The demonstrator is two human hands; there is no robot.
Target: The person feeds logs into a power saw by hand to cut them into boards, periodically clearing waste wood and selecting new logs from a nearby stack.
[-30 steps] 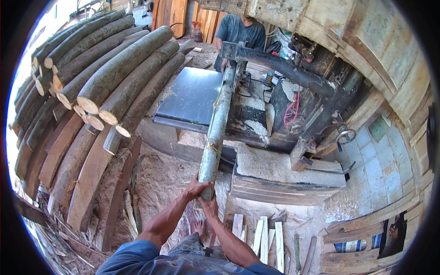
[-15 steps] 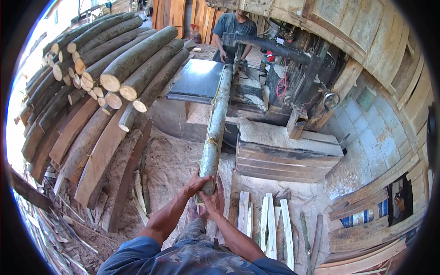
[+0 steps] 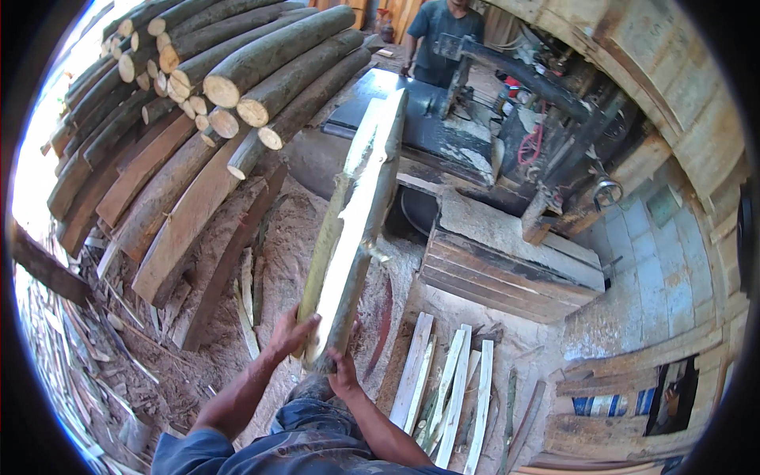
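Observation:
A long log (image 3: 372, 237) with grey-green bark and a bright, flat sawn face slants away from me, its far end over the dark saw table (image 3: 348, 119). Along its left side lies a thin bark-covered slab (image 3: 322, 261), parted from it at the near end. My left hand (image 3: 291, 334) is closed around the near end of the slab. Closed on the near end of the log from the right is my right hand (image 3: 343, 375). Whether the far end touches the table I cannot tell.
Beyond the table stands a co-worker (image 3: 447, 39) beside the sawing machine (image 3: 514, 71). A tall pile of logs (image 3: 277, 71) fills the left. Low timber blocks (image 3: 507, 277) with sawdust sit ahead right. Pale sawn strips (image 3: 451, 388) lie on the floor at my right.
The log has come back from the saw blade and shifted left of it, turned so its pale cut face shows. The slab now stands apart from it. My left hand has moved left.

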